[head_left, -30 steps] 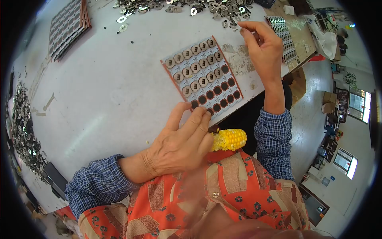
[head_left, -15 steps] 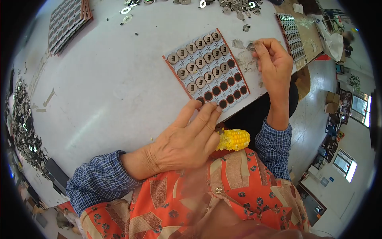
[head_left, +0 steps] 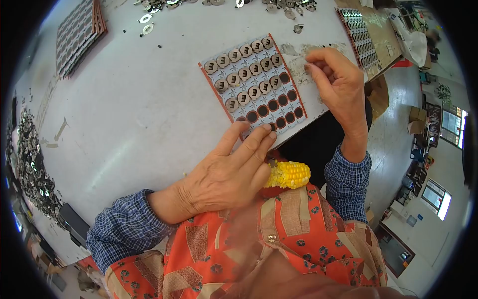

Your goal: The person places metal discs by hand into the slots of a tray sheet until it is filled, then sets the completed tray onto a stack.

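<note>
A red-edged panel (head_left: 259,85) lies at the table's near edge. Round metal discs with a dark E-like mark fill its far rows; black round spots show in the nearer part. On the panel's near edge rest the stretched, slightly spread fingers of my left hand (head_left: 226,169), covering some spots. A partly eaten corn cob (head_left: 290,174) is beside that hand; whether they touch is hidden. To the right of the panel, my right hand (head_left: 338,79) is raised with thumb and forefinger brought together. What the pinch holds, if anything, is too small to make out.
Loose metal pieces (head_left: 291,7) lie at the far side, with more in a large heap (head_left: 35,154) at the left. Stacked panels (head_left: 79,37) sit far left, and another filled panel (head_left: 358,37) lies far right. A dark flat case (head_left: 73,222) is at the left edge.
My right hand has turned slightly, and the metal disc seen at its fingertips before no longer shows. My left hand stays on the panel. The whole view has shifted a little.
</note>
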`<state>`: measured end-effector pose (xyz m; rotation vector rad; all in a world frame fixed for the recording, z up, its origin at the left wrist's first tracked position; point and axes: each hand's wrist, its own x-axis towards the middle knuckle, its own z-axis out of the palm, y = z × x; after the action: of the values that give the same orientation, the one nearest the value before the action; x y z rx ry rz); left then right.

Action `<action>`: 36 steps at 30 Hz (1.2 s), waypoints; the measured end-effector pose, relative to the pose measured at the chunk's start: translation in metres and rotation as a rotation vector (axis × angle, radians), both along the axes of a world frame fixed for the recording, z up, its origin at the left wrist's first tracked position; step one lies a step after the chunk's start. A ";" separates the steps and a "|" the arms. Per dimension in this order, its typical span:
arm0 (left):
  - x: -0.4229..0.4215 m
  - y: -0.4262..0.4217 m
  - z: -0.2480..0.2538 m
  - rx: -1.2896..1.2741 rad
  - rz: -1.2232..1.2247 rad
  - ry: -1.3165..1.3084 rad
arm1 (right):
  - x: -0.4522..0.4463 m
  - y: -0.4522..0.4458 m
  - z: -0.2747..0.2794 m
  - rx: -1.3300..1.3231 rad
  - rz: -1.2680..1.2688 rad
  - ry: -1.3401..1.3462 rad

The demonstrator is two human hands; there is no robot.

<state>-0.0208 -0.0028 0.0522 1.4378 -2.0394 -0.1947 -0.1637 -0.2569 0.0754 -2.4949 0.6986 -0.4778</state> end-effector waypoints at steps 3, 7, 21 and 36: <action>-0.001 0.000 0.001 0.006 0.009 -0.016 | 0.003 0.020 0.006 0.517 -0.129 -0.152; -0.002 -0.001 0.000 0.008 0.010 0.000 | 0.005 0.031 -0.005 0.547 -0.065 -0.170; -0.006 0.000 0.001 0.028 0.045 0.030 | 0.009 0.029 -0.013 0.318 0.008 -0.149; -0.010 0.002 0.001 0.052 0.042 -0.006 | 0.013 0.010 -0.024 0.211 -0.106 -0.243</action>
<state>-0.0312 -0.0009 0.0534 1.5140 -2.0204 -0.2277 -0.1502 -0.2470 0.0515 -2.1663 0.7441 -0.6951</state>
